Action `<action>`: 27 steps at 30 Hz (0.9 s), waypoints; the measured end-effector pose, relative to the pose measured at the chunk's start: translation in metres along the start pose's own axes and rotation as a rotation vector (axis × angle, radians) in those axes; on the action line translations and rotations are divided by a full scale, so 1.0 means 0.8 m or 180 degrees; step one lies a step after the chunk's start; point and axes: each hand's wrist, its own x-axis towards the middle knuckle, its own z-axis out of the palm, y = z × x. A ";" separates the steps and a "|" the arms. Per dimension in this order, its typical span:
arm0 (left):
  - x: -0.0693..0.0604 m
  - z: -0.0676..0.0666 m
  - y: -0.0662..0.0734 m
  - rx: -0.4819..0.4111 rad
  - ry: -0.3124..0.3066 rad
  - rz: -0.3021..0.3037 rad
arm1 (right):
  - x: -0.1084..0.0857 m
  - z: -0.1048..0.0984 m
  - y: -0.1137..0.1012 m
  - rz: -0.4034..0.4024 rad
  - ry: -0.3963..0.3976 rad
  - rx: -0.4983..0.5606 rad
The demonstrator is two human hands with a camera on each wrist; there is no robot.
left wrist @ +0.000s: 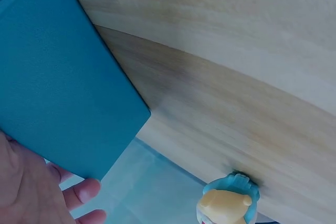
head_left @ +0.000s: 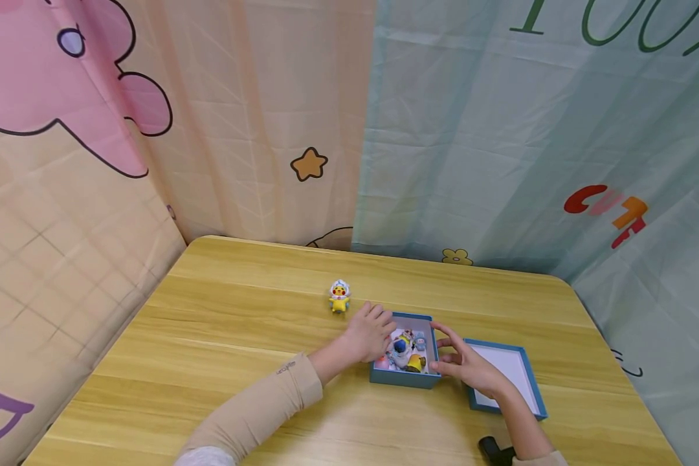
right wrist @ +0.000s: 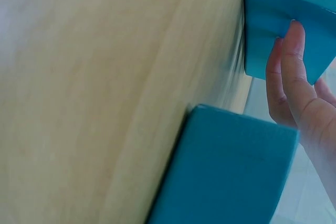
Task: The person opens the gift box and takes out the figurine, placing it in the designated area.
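Note:
A blue box (head_left: 404,378) holding several small figures (head_left: 400,346) sits on the table between both hands. The left hand (head_left: 371,332) lies over the box's left rim; in the left wrist view its fingers (left wrist: 83,191) are beside the blue box wall (left wrist: 68,82). At the right side, the right hand (head_left: 468,366) touches the box with fingers spread along the wall; in the right wrist view fingertips (right wrist: 294,32) rest on the blue side (right wrist: 262,30). Beyond the left hand stands a yellow figure with a white hood (head_left: 339,298), also seen as a figure (left wrist: 226,205) in the left wrist view.
A blue lid with a white inside (head_left: 509,369) lies right of the box, under the right forearm; its side (right wrist: 231,166) shows in the right wrist view. A black object (head_left: 495,451) is near the right sleeve. Curtains hang behind the wooden table (head_left: 239,310).

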 end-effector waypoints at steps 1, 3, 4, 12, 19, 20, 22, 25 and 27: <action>0.000 0.000 0.000 -0.0009 0.0021 0.0007 | 0.000 0.000 0.000 -0.0010 -0.0011 -0.0012; -0.001 0.001 -0.001 -0.0039 0.0092 0.0019 | 0.000 0.000 0.000 -0.0001 -0.0007 -0.0006; -0.002 0.001 -0.001 -0.0051 0.0128 0.0027 | -0.001 0.000 0.000 -0.0002 -0.0007 -0.0007; -0.006 0.005 -0.005 -0.0107 0.0558 0.0099 | -0.002 0.000 0.001 0.0002 -0.0012 -0.0012; -0.011 -0.004 -0.016 -0.0118 0.0922 0.0091 | -0.002 0.001 -0.001 0.0022 0.0008 -0.0031; -0.011 -0.006 -0.019 -0.0131 0.0965 0.0071 | -0.002 0.001 -0.001 0.0027 0.0010 -0.0031; -0.012 -0.007 -0.025 -0.0216 0.1083 0.0025 | -0.002 0.000 -0.001 0.0003 -0.0006 -0.0031; -0.014 -0.007 -0.037 -0.0323 0.1217 -0.0058 | -0.002 -0.001 -0.002 -0.0048 -0.0034 -0.0048; -0.016 -0.005 -0.047 -0.0347 0.1253 -0.0125 | -0.002 -0.001 -0.003 -0.0081 -0.0056 -0.0047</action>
